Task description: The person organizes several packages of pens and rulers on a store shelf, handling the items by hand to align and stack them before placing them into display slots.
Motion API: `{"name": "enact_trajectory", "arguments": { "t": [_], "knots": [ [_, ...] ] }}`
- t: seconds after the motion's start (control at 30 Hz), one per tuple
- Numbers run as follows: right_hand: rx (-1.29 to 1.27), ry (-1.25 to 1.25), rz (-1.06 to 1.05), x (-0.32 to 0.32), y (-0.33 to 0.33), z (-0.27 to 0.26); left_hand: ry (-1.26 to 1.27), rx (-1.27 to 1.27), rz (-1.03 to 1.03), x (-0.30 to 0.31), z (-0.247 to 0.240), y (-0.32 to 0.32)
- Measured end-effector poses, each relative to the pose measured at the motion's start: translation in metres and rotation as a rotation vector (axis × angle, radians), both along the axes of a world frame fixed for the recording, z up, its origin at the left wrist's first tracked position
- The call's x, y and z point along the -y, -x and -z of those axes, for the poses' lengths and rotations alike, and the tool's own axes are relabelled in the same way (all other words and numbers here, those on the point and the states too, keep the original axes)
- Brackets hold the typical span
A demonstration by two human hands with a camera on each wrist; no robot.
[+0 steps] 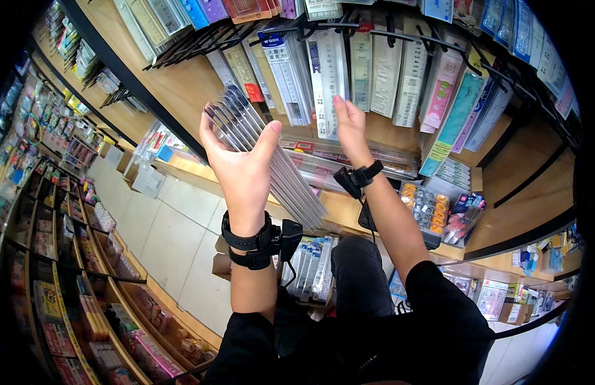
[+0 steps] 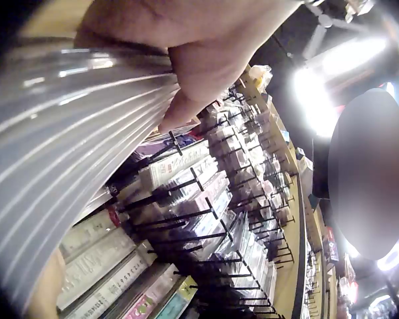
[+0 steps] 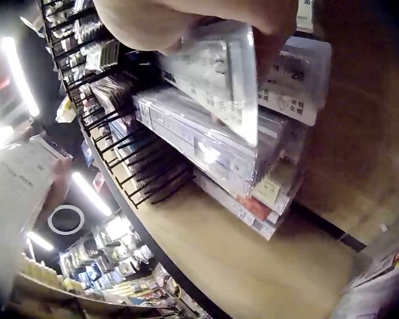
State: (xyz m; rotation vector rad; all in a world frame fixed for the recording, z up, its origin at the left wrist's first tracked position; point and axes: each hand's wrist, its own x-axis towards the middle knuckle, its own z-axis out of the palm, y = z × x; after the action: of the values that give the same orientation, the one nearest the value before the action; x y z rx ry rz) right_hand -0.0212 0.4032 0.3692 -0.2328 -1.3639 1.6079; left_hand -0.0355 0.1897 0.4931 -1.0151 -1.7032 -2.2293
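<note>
In the head view my left hand [image 1: 241,168] grips a fanned stack of clear flat packages [image 1: 281,176], held tilted, thumb on one side and fingers on the other. The same stack [image 2: 73,153] fills the left of the left wrist view, under the hand [image 2: 209,50]. My right hand [image 1: 353,131] pinches the lower edge of a white ruler package [image 1: 327,80] in the hanging row, thumb at its front. In the right wrist view, the right hand [image 3: 199,20] is above that package [image 3: 216,83]; its fingertips are partly hidden.
Packaged rulers [image 1: 286,74] hang on both sides of the right hand, on black hooks [image 1: 390,33]. Below are a shelf with a clear bin [image 1: 425,208] and a box of packages [image 1: 310,269] near my knee. Stocked shelving [image 1: 98,308] stands across the tiled aisle [image 1: 175,237] at left.
</note>
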Motion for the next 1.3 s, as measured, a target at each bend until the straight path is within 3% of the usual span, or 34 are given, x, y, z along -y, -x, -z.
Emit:
{"name": "enact_trajectory", "arguments": {
  "t": [0.07,0.17,0.4,0.5,0.53,0.6,0.67,0.77,0.87,1.3],
  "knots": [
    [0.025,-0.099,0.239,0.002,0.003,-0.009,0.004,0.008,0.000,0.001,-0.001,0.000],
    [0.199,-0.188,0.327,-0.005,-0.002,-0.014,0.009,-0.013,0.011,-0.001,0.001,0.000],
    [0.376,-0.112,0.393,-0.010,-0.004,0.005,-0.017,0.077,0.119,0.000,0.007,-0.003],
    [0.390,0.091,0.230,0.007,-0.017,0.046,0.045,0.087,0.115,0.005,0.008,-0.004],
    [0.539,0.085,0.171,0.022,-0.033,0.049,0.048,0.054,0.091,0.006,0.010,-0.002],
    [0.470,0.150,-0.214,0.064,-0.067,0.028,0.025,0.102,0.146,0.007,0.010,-0.002],
    [0.211,0.025,-0.684,0.086,-0.087,0.026,-0.012,0.169,0.233,0.008,0.012,-0.003],
    [0.038,-0.061,-0.950,0.114,-0.104,-0.003,-0.054,0.262,0.360,0.012,0.008,-0.012],
    [0.109,-0.036,-0.807,0.123,-0.105,-0.010,-0.132,0.286,0.401,0.013,0.006,-0.015],
    [0.172,0.117,-0.833,0.126,-0.115,-0.008,-0.102,0.363,0.491,0.009,0.016,-0.010]
  ]
}}
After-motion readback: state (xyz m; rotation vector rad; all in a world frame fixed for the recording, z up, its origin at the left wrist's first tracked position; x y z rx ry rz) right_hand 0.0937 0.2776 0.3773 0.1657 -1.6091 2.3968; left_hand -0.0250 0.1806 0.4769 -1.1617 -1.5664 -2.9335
